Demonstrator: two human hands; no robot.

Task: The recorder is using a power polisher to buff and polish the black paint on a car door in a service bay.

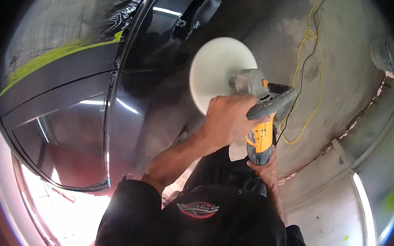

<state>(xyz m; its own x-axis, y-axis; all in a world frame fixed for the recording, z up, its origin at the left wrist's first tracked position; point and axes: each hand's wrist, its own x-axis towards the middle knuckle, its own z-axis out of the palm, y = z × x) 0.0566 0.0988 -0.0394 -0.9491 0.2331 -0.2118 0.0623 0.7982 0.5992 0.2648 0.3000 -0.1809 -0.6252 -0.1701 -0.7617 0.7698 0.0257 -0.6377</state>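
Observation:
A yellow and black polisher [263,137] is held in front of my body with both hands. My left hand [232,114] is closed around its black loop handle [274,102], near the grey metal head. Lower down, my right hand [266,168] wraps the black rear end of the body, its fingers partly hidden. The round white polishing pad [218,70] looks smooth and blurred, as if spinning. It sits beside the glossy black car's side [144,97]; whether it touches the paint I cannot tell.
Yellow-green masking tape [62,54] edges the car's covered window area at upper left. A recessed handle-like fitting [198,18] shows on the black bodywork. A yellow cord [299,68] and a dark cable trail over the grey concrete floor [341,62]. A pale wall [326,205] stands at right.

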